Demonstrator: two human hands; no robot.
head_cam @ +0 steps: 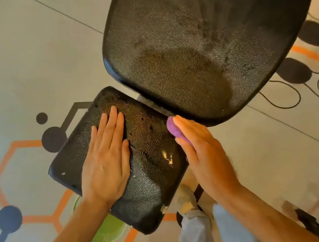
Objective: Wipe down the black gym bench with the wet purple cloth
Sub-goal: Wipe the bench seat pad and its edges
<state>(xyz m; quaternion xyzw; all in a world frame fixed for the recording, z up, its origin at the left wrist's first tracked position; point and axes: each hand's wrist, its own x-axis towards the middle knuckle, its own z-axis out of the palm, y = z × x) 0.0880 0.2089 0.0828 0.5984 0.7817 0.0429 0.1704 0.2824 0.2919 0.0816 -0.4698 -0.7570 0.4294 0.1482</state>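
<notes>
— Nearest the camera? Two bare forearms reaching forward, pale trouser legs (195,236) and a shoe (185,199) below, just right of the seat pad.

— And the left hand (106,159)? Pressed flat, palm down, on the seat pad (152,175) of the black gym bench; fingers (114,123) straight and close together, gripping nothing.

— Right hand (202,151)? Set on edge against the pad's right side, fingers extended and held together, pushing the purple cloth (173,129) against that edge. Only a small bulge of cloth visible past the fingertips and thumb; the rest hidden behind the palm. Pinched or merely pressed, hard to say.

— State of the seat pad? Pebbled black cover, scuffed, with a torn pale spot (169,158) near the right hand and chipped corners.

— Beneath it? A green round object (110,230) on the floor, mostly covered by the pad and left arm.

— Farther out? The larger back pad (205,42), tilted, separated from the seat by a narrow gap; a darker wet-looking patch across its lower middle, duller streaks above.

— Beyond? Pale floor (12,59) with orange hexagon lines (16,144) and dark dots; black cables (287,100) looping at the right.
</notes>
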